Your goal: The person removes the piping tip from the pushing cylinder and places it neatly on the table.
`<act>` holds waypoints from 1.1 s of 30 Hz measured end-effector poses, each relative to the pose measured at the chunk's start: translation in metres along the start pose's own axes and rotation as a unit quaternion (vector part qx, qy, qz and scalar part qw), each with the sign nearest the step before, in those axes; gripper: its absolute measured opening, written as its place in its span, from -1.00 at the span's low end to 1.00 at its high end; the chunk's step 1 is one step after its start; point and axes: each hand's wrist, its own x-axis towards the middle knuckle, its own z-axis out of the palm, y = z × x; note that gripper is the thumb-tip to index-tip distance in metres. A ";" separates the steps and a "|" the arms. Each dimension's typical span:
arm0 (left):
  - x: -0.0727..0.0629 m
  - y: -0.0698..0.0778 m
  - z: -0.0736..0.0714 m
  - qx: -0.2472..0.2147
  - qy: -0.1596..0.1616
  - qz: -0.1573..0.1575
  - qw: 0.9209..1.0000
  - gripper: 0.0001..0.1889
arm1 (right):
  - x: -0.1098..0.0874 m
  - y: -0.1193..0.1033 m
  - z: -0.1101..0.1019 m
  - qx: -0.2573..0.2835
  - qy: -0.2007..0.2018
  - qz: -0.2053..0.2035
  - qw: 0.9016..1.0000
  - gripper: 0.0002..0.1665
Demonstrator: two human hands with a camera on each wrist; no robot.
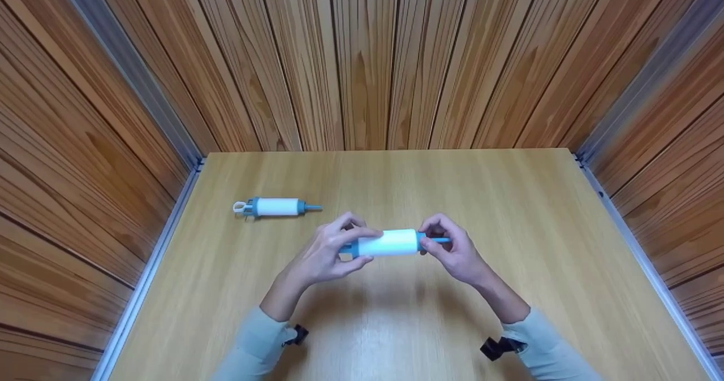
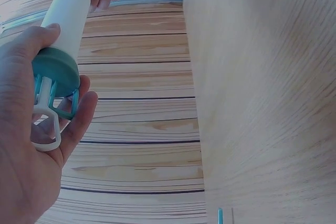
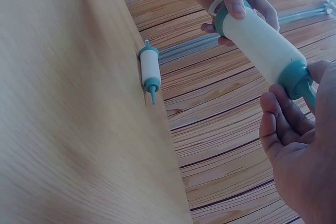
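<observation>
Between both hands, above the table, is a large syringe [image 1: 388, 242] with a white barrel, teal end caps and a thin teal nozzle [image 1: 440, 239]. The left hand [image 1: 331, 251] grips its plunger end, thumb and fingers around the teal cap [image 2: 58, 72]; a white loop handle [image 2: 50, 129] sticks out toward the palm. At the other end, the right hand [image 1: 452, 251] pinches the teal nozzle cap [image 3: 294, 78] between thumb and fingers. The syringe lies roughly level, nozzle pointing right in the head view.
A second, similar syringe [image 1: 277, 207] lies on the wooden table [image 1: 509, 200], behind and left of the hands, its nozzle toward the right. Wood-plank walls [image 1: 367, 59] stand at the back and sides, with metal rails [image 1: 153, 256] along the table's side edges.
</observation>
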 end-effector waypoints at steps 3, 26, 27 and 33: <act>0.000 -0.001 0.000 0.002 -0.002 0.000 1.000 -0.54 | 0.000 0.000 0.000 -0.002 0.001 -0.009 1.000 -0.76; 0.000 0.000 0.002 0.007 0.003 0.000 1.000 -0.55 | -0.001 -0.002 0.001 -0.036 0.016 0.018 0.999 -0.83; 0.000 0.000 0.002 0.009 0.005 0.002 1.000 -0.55 | -0.001 -0.002 0.001 -0.036 0.017 0.017 0.999 -0.83; -0.001 0.000 0.001 0.009 0.003 -0.001 1.000 -0.55 | -0.001 -0.001 0.002 -0.034 0.019 0.014 0.999 -0.82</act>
